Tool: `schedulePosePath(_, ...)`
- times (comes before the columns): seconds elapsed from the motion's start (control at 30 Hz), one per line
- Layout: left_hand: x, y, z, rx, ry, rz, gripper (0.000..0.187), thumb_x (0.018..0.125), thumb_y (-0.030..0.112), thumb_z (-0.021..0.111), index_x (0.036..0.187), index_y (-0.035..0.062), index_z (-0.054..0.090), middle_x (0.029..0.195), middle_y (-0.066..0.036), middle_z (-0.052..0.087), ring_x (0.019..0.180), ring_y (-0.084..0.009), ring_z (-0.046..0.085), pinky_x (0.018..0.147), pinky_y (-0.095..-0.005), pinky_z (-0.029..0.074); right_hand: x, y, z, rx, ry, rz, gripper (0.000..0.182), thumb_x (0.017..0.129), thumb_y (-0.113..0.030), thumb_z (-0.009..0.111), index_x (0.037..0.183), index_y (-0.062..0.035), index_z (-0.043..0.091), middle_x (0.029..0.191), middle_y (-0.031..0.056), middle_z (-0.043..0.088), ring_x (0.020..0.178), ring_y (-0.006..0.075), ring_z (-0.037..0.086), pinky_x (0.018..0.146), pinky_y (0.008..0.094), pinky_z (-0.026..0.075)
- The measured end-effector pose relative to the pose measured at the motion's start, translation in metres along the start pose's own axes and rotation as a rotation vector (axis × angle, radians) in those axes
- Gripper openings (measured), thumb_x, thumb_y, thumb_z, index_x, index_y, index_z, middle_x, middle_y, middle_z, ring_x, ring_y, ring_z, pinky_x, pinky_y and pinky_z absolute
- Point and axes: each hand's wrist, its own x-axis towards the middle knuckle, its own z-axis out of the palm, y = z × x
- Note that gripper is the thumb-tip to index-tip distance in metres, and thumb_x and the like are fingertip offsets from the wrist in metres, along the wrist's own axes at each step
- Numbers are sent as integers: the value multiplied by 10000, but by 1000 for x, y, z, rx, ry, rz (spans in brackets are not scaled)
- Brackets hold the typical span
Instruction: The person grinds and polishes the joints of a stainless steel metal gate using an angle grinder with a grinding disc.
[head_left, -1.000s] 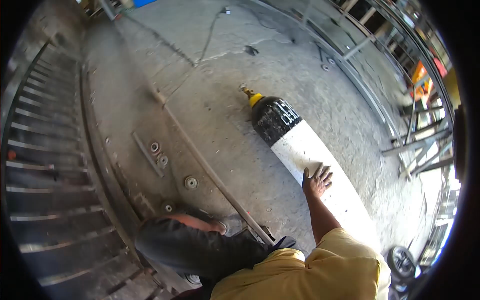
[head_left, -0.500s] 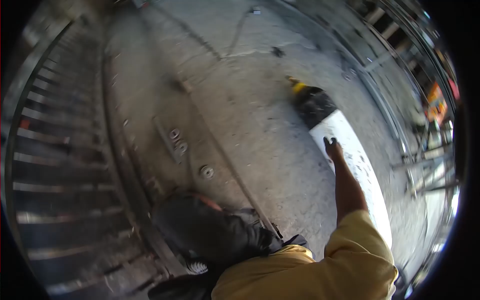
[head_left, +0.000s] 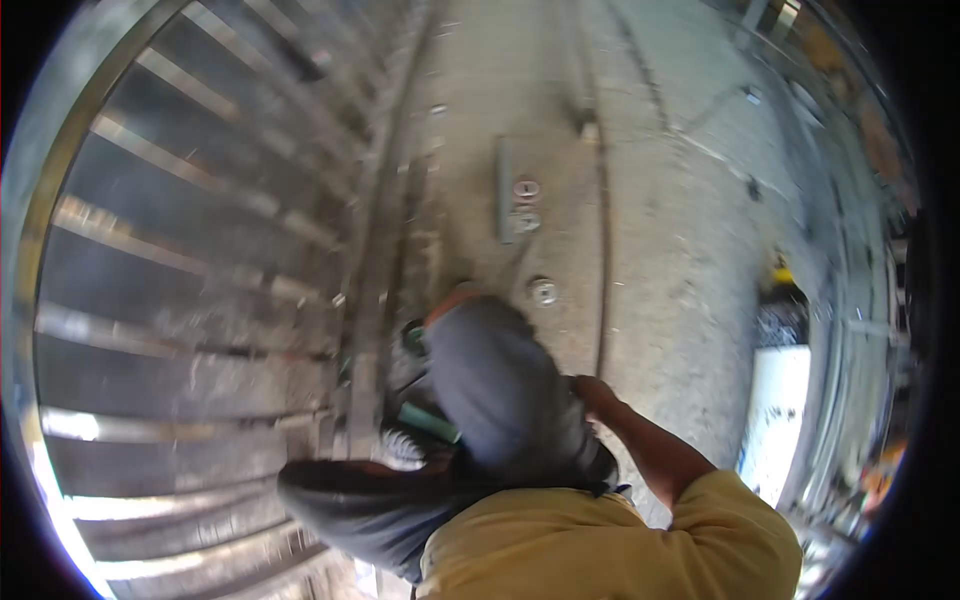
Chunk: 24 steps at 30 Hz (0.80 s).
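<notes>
My right hand (head_left: 597,397) is beside the knee of my dark grey trousers (head_left: 505,385), apparently touching the cloth. Its fingers are blurred and partly hidden, so what they hold, if anything, does not show. My left hand is out of sight. On the floor ahead of the knee lie several round discs with centre holes, the nearest disc (head_left: 543,291) apart from the others. A flat grey bar (head_left: 504,190) lies alongside the farther discs. Close to my right hand runs a long thin rod or cable (head_left: 603,230).
A slatted metal frame (head_left: 150,255) fills the left side. On the right lies a long white piece (head_left: 777,405) with a black and yellow object (head_left: 782,305) at its far end. Metal lengths (head_left: 845,330) run along the right edge. A green object (head_left: 430,421) shows beneath my leg.
My right hand has left the white piece and come back to my knee. The view has swung left, so the white piece now sits farther right.
</notes>
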Motion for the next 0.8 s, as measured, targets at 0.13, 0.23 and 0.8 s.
schedulePosePath(0.13, -20, -25, 13, -126, 51, -49, 392, 934, 247, 635, 1217, -22, 609, 1113, -166, 676, 1026, -275, 653, 882, -406, 512, 1, 81, 74, 646, -15, 152, 349, 892, -210, 609, 1198, -51, 663, 1126, 218, 699, 1084, 345, 658, 944, 421, 501)
schedulePosePath(0.23, -37, -43, 29, -224, 90, -112, 388, 936, 250, 632, 1211, -22, 613, 1104, -166, 678, 1021, -275, 654, 878, -405, 512, 35, 111, 35, 660, 92, 96, 326, 942, -174, 556, 1222, -35, 648, 1120, 201, 705, 1034, 296, 667, 927, 405, 502)
schedulePosePath(0.8, -144, -54, 186, -551, 306, -400, 369, 948, 270, 618, 1175, -21, 631, 1056, -166, 689, 992, -275, 661, 860, -404, 516, 251, -365, -197, -90, -103, -796, 455, 1054, -369, 517, 1307, 8, 558, 1163, 145, 640, 1034, 207, 619, 888, 338, 509)
